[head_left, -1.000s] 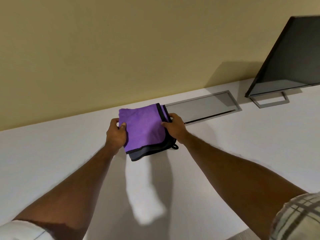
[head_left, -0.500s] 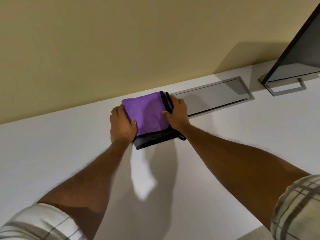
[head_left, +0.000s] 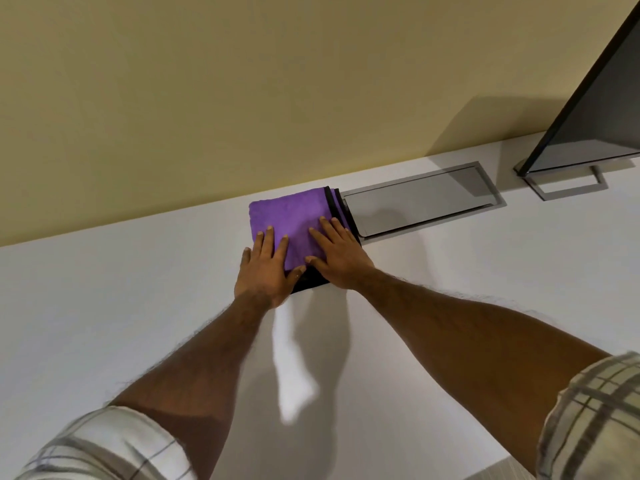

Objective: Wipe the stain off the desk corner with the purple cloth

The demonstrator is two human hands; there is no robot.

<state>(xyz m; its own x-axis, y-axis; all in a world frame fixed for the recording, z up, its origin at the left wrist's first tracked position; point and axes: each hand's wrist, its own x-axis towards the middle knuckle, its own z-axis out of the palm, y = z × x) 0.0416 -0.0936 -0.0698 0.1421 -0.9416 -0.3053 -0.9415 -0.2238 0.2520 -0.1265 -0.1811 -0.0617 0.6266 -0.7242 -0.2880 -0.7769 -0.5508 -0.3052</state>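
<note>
The folded purple cloth (head_left: 294, 216) with a dark border lies flat on the white desk (head_left: 131, 306), close to the wall. My left hand (head_left: 266, 271) rests palm down on its near left part, fingers spread. My right hand (head_left: 341, 254) lies flat on its near right part, fingers also apart. Neither hand curls around the cloth. No stain shows on the desk around the cloth.
A grey recessed cable flap (head_left: 422, 199) is set into the desk just right of the cloth. A dark monitor (head_left: 595, 116) on a metal frame stand (head_left: 568, 187) stands at the far right. The beige wall (head_left: 242, 98) runs along the desk's back edge.
Both hands have let go of the cloth's side edges and now lie flat on top of it. The cloth has settled flat onto the desk.
</note>
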